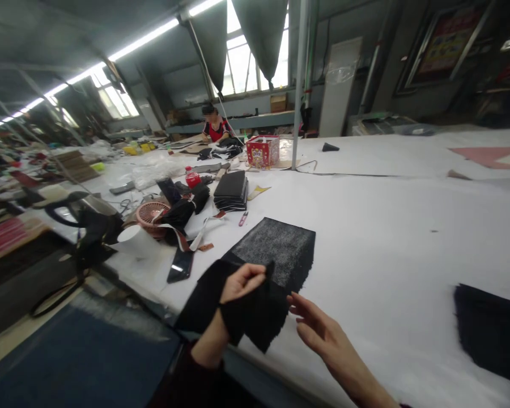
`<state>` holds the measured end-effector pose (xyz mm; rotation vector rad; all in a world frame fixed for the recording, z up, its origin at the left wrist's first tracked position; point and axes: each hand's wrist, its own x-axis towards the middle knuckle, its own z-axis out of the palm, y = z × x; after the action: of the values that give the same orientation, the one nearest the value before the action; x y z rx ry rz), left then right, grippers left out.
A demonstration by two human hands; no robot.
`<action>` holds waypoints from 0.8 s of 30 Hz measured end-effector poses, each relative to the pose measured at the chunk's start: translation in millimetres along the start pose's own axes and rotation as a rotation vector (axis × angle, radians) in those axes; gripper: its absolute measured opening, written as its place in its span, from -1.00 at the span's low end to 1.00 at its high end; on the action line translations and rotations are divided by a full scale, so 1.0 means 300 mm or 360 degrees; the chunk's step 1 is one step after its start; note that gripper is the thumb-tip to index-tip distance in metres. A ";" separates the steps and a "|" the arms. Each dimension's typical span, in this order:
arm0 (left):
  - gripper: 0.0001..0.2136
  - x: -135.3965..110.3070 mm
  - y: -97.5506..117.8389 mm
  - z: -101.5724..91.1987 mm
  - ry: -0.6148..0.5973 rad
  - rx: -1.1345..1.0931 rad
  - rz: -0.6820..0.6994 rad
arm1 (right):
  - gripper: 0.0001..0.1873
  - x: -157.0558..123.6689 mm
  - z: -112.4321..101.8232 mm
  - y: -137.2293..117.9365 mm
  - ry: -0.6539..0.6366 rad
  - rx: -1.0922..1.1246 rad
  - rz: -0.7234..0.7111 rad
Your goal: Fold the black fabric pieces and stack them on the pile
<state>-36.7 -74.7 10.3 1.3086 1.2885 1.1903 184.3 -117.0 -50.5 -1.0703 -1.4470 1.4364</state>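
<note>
Left hand (243, 283) pinches a black cloth (267, 320) between thumb and fingers, some of it draped over the wrist, the rest hanging to a ragged corner on the right. Right hand (323, 335) hovers just beside that cloth, palm inward, fingers parted with nothing in them; whether a fingertip brushes the cloth, I can't tell from here.

To my eye, the step in hand is handling a single piece over the grey-topped pile (276, 246), which lies just beyond the left hand. I'd say the next move calls for the right hand to close on the loose edge, so that both sides are under control and the piece can be drawn flat without a fold.

Close below both hands runs the near edge of the counter (378, 238), so a slack corner could slip over it. Left of the left hand, the phone (181, 266) limits a sideways sweep, with the fan (151, 216) past it. Ahead, beyond the pile, lie the snips (243, 219). Right of the right hand, white surface stretches as far as another dark piece (493, 331), giving that arm the most room.
</note>
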 end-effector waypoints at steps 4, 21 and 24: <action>-0.88 -0.070 -0.069 0.430 -0.0340 0.0462 0.0512 | -0.21 -0.146 -0.087 -0.035 0.0287 0.0334 0.0099; -0.59 -0.011 -0.226 0.541 -0.1374 0.1360 0.1362 | -0.49 -0.472 -0.552 0.085 0.1211 -0.0506 0.0513; -0.59 0.032 -0.222 0.566 -0.1546 0.1325 0.1516 | -0.70 -0.366 -0.560 0.043 0.1069 -0.1161 0.0286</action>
<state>124.4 -59.9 -74.5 2.8164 0.3434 0.3072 378.3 -169.7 -58.3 -1.9405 -1.3877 0.5110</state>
